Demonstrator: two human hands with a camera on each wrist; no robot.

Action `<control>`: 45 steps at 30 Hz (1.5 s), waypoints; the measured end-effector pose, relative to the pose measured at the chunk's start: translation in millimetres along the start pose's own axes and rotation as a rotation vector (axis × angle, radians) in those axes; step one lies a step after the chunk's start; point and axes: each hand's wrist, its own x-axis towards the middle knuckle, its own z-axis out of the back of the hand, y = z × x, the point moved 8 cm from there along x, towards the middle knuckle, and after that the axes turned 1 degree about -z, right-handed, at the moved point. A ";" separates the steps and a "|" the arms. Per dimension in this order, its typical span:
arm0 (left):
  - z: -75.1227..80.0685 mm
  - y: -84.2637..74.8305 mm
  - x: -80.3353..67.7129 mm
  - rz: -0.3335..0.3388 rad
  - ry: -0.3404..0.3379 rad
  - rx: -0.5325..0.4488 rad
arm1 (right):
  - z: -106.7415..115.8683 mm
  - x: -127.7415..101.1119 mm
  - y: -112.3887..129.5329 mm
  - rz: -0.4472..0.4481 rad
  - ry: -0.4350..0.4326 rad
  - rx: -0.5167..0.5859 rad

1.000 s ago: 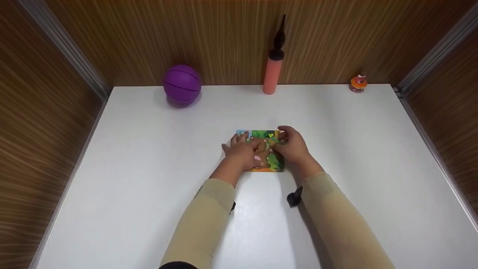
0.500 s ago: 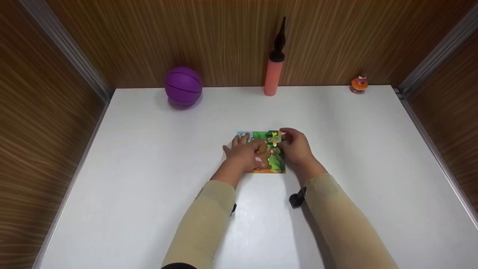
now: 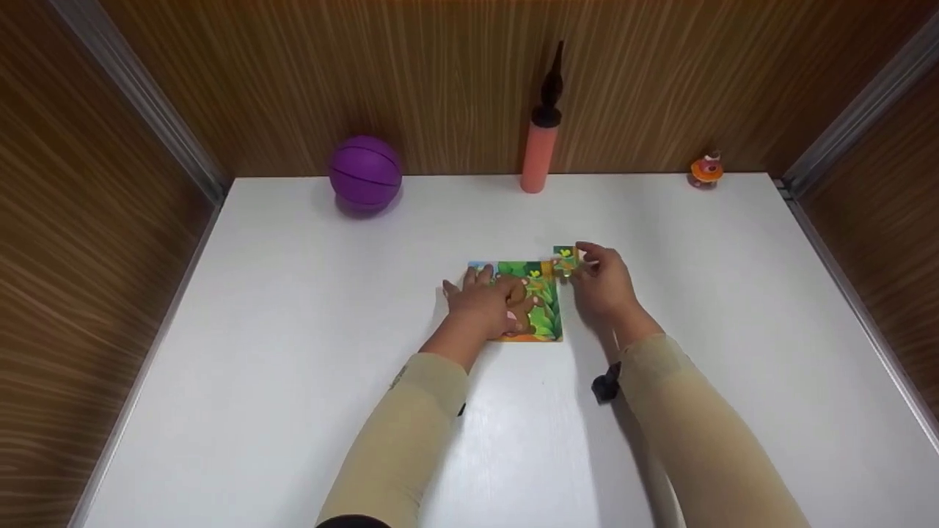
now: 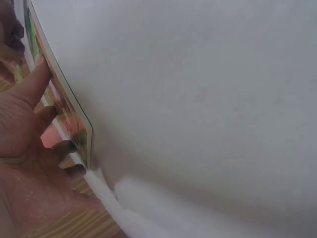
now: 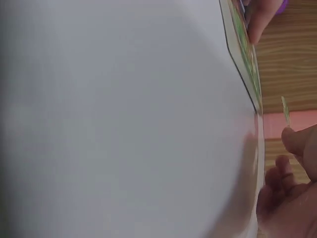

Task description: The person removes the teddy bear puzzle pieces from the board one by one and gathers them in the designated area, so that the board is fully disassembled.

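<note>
A colourful jigsaw puzzle (image 3: 544, 323) with a brown cartoon animal on green lies flat on the white table. My left hand (image 3: 477, 302) rests on its left part with fingers spread, covering some of the picture. In the left wrist view, the fingertips (image 4: 69, 146) press on the puzzle (image 4: 81, 126) near its edge. Just off the puzzle's top right corner, my right hand (image 3: 606, 284) pinches a small puzzle piece (image 3: 565, 258) printed green and yellow. The right wrist view shows this piece (image 5: 286, 110) edge-on, raised above the table, at the thumb tip.
A purple ball (image 3: 365, 174) sits at the back left of the table (image 3: 293, 352). A pink hand pump (image 3: 539, 158) with a black nozzle stands at the back middle. At the back right is a small figurine (image 3: 706, 170) with an orange ring. Wood-grain panels (image 3: 440, 81) surround the table.
My right hand has lifted the puzzle piece off the puzzle and moved it up and to the right. The left hand has stayed on the puzzle.
</note>
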 end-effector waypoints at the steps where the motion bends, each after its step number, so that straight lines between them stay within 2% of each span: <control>1: 0.2 -0.8 0.5 0.000 -0.001 0.008 | 2.4 0.2 -1.7 -0.013 -0.006 -0.006; 10: 1.0 -1.1 0.9 0.003 -0.008 0.074 | 9.0 2.6 -20.0 -0.132 -0.061 0.019; 18: 1.2 0.3 -1.0 0.019 0.014 0.046 | 7.1 8.6 -22.1 -0.194 -0.046 -0.001; 25: 1.8 2.3 -0.6 0.025 0.015 0.024 | 4.7 10.4 -17.6 -0.235 -0.066 -0.041; 33: 1.2 2.6 -0.1 0.023 0.006 0.024 | 2.3 10.5 -19.1 -0.318 -0.070 -0.023; 40: 0.8 4.9 -1.1 0.031 0.001 0.039 | 3.8 11.7 -18.8 -0.297 -0.093 -0.075; 45: 0.7 5.8 1.3 0.033 0.000 0.021 | 2.5 12.4 -23.9 -0.312 -0.091 -0.001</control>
